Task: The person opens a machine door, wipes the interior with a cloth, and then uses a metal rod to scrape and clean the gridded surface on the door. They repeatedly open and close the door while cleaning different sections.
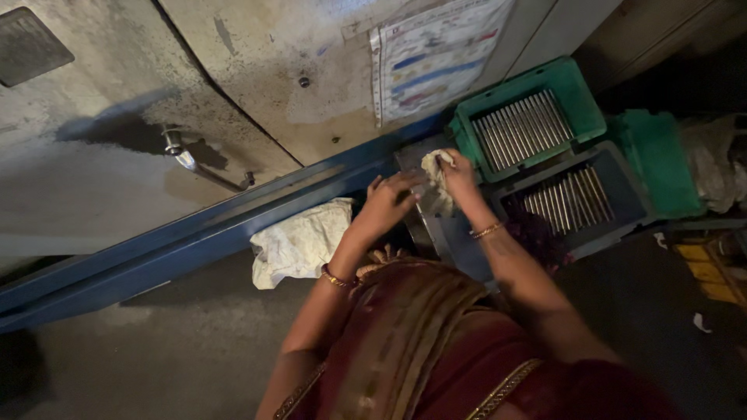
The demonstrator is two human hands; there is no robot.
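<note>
The right hand (pixel 459 173) is clamped on a crumpled cloth (pixel 437 180) beside the green crate (pixel 580 85) of metal rods (pixel 521 128); the left hand (pixel 387 204), fingers loosely curled, holds nothing visible; judged a wiping step; a rod must be gripped next.

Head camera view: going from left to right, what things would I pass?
Metal tap → white cloth on the floor → left hand → right hand holding a rag → green crate of metal rods.
</note>
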